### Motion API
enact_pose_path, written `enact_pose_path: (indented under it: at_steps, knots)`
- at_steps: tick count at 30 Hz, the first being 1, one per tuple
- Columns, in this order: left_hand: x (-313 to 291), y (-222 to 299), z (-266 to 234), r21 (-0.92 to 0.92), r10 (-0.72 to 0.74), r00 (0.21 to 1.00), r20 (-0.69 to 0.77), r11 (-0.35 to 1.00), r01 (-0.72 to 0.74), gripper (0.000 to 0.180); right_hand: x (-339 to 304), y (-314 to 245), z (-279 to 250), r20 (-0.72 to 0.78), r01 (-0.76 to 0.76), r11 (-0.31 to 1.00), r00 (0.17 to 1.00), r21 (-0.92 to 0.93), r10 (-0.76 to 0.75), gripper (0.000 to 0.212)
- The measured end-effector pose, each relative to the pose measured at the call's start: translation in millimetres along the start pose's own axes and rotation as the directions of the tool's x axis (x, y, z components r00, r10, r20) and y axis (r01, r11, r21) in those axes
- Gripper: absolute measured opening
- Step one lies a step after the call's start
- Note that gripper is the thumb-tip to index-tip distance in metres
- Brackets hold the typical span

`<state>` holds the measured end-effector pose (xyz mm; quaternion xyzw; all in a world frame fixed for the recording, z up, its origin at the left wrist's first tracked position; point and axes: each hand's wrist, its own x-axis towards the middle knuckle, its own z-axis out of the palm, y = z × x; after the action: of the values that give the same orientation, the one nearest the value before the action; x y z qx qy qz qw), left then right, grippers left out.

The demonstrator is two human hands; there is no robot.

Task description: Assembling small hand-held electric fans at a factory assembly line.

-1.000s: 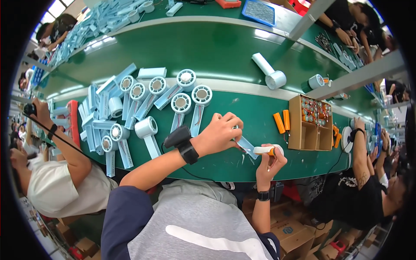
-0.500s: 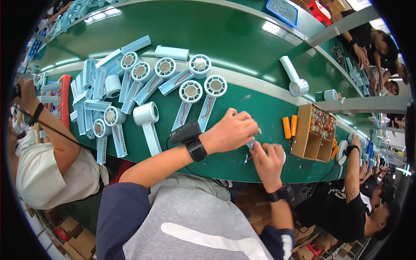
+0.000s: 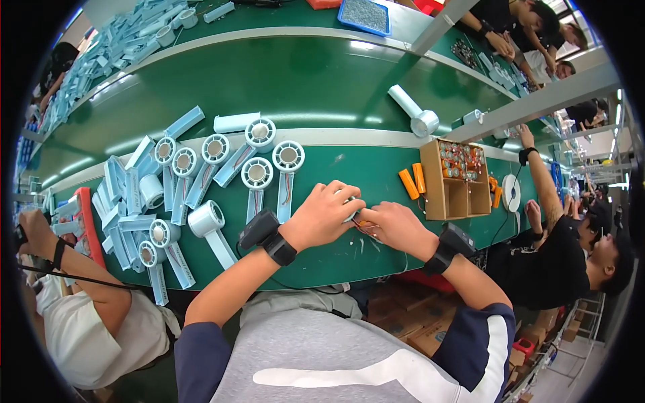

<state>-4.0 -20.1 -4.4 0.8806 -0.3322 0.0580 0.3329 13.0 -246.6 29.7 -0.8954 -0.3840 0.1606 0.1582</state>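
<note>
The person's left hand [image 3: 326, 215] and right hand [image 3: 395, 227] meet close together on the green table [image 3: 349, 258], both curled, fingers pinched on a small part with an orange tip [image 3: 361, 224] and thin wires, held low over the surface, probably to steady the fine work. The part itself is mostly hidden under the knuckles. Both wrists wear black bands. Just beyond the right hand lie two orange cells [image 3: 411, 181] beside an open cardboard box [image 3: 457, 180] of more, kept within easy reach. To the left, pale blue handheld fan shells [image 3: 255, 176] lie fanned out in rows. Farther off, on the belt [image 3: 269, 80], a white fan body [image 3: 414, 111] lies alone.
</note>
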Motion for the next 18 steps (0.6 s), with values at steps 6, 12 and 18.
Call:
enact_pose_path:
  at_steps: [6, 12, 18]
  knots:
    - [3, -2, 3, 0.051, 0.024, 1.000, 0.018, 0.998, -0.025, 0.041, -1, -6, 5, -0.009, -0.157, 0.983, 0.987, 0.100, 0.158, 0.013]
    - [1, 4, 3, 0.110, 0.006, 1.000, 0.007, 0.994, -0.007, 0.038, 20, -1, -29, 0.203, -0.016, 0.999, 0.979, -0.051, 0.026, 0.011]
    - [1, 6, 4, 0.187, -0.010, 0.999, -0.051, 0.982, 0.020, 0.031, 21, -5, -33, 0.343, 0.163, 0.943, 0.938, -0.291, -0.056, 0.011]
